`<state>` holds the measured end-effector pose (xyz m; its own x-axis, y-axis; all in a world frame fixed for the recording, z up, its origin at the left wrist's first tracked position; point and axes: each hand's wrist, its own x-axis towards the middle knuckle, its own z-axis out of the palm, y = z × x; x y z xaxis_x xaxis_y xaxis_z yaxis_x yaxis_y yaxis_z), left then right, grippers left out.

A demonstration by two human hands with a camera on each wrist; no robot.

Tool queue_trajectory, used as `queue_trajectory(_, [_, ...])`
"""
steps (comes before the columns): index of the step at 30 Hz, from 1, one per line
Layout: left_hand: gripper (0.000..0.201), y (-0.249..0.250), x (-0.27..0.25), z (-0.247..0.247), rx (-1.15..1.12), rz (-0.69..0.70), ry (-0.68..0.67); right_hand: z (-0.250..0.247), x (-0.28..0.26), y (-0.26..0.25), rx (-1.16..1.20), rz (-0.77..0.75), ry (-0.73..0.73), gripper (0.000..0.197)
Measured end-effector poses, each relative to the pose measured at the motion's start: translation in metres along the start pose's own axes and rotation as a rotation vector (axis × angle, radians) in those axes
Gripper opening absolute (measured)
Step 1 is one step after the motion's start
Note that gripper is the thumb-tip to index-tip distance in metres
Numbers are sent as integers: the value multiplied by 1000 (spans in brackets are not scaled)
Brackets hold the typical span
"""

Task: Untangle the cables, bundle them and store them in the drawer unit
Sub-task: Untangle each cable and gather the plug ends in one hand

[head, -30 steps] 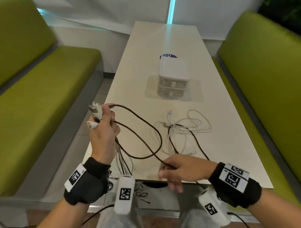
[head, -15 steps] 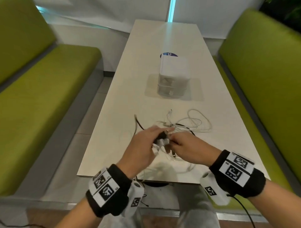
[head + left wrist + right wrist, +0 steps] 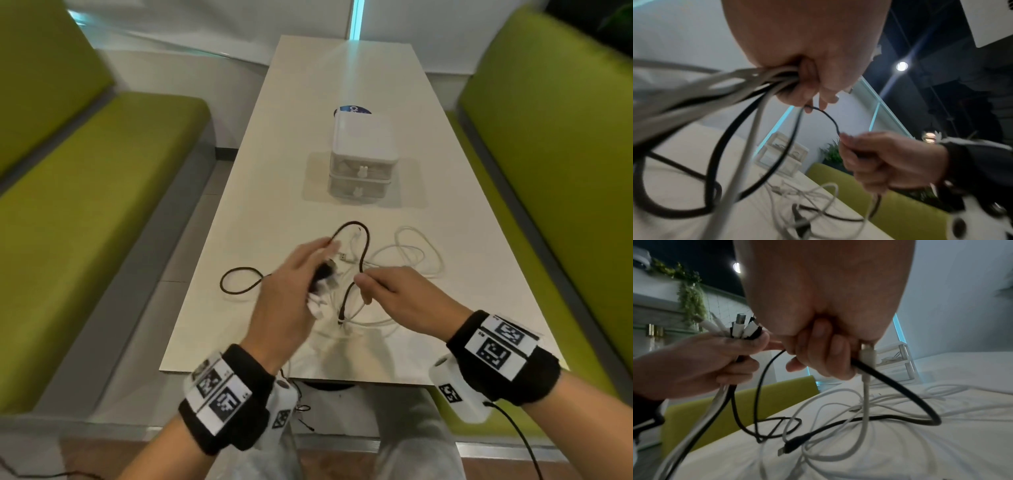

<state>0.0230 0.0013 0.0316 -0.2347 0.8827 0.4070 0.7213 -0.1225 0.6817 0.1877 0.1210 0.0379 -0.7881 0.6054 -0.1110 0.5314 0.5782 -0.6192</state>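
Head view: left hand [image 3: 291, 291] is closed around a clump of cable ends [image 3: 323, 279], black and white mixed, just above the near half of the white surface [image 3: 274, 171]. Right hand [image 3: 404, 298] pinches a black cable [image 3: 364, 253] that arcs up and over toward the left hand. A loose tangle of white cables [image 3: 411, 257] lies on the surface past the right hand. The white drawer unit [image 3: 363, 157] stands farther along the surface, both drawers shut, well apart from the hands.

Left wrist view: left hand [image 3: 812, 65] grips several white and black cables [image 3: 731, 87] in the fist; blurred.

Right wrist view: right hand [image 3: 824, 353] curls around the thick black cable [image 3: 900, 391] and a white connector [image 3: 868, 356]. Left hand [image 3: 701, 363] holds plugs [image 3: 744, 327] pointing upward. A black plug [image 3: 793, 443] rests among the white loops on the surface.
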Motion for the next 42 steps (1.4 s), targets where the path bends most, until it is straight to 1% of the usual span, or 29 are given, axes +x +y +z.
queue_trajectory(1, [81,0,-2,7,30,22,-63,0,1,-3,10,-9,9,41])
queue_trajectory(3, [97,-4,-4,17,85,17,-172,-2,0,-8,17,-39,-5,38])
queue_trajectory(5, [102,-4,-6,25,78,2,-256,-5,-2,-12,47,-67,-52,37])
queue_trajectory(6, [99,-3,-7,28,22,-5,-265,-7,-3,-14,79,-66,-78,37])
queue_trajectory(7, [91,-3,-8,30,-49,-23,-243,-9,-4,-15,107,-58,-99,37])
queue_trajectory(8, [77,-5,-8,31,-109,-47,-200,-9,-5,-14,110,-56,-112,37])
queue_trajectory(10, [34,-10,-5,33,-137,-111,-118,-8,-7,-13,28,-81,-149,34])
queue_trajectory(11, [17,-11,-4,33,-122,-135,-98,-7,-7,-12,-39,-105,-177,31])
queue_trajectory(12, [6,-11,-4,32,-110,-132,-87,-5,-7,-12,-110,-134,-201,27])
queue_trajectory(14, [19,-6,-5,31,-84,-101,-64,-1,-8,-12,-189,-178,-204,22])
queue_trajectory(16, [23,1,-4,26,-141,-117,-26,0,-8,-10,-174,-187,-170,23])
queue_trajectory(17, [20,5,-2,23,-206,-152,18,0,-8,-6,-156,-184,-156,27])
queue_trajectory(19, [10,8,3,14,-354,-263,166,0,-7,2,-137,-165,-121,32])
queue_trajectory(22, [12,4,15,0,-475,-374,405,-3,-7,16,-115,-109,-39,34])
queue_trajectory(24, [13,-2,19,-8,-554,-426,519,-6,-5,23,-94,-85,-16,35])
queue_trajectory(27, [16,-11,21,-12,-666,-467,634,-9,-4,30,-110,-67,-26,34])
queue_trajectory(31, [27,-3,22,-15,-766,-502,762,-12,-3,36,-249,-51,-16,35])
queue_trajectory(34, [24,2,24,-20,-838,-530,842,-14,-3,40,-265,-11,4,32])
queue_trajectory(36, [22,2,25,-23,-860,-530,863,-16,-2,43,-267,21,73,30])
queue_trajectory(38, [21,1,25,-22,-871,-529,843,-17,-1,46,-258,13,226,28])
queue_trajectory(42, [22,-4,21,-19,-829,-511,751,-22,-3,46,-206,-99,534,13])
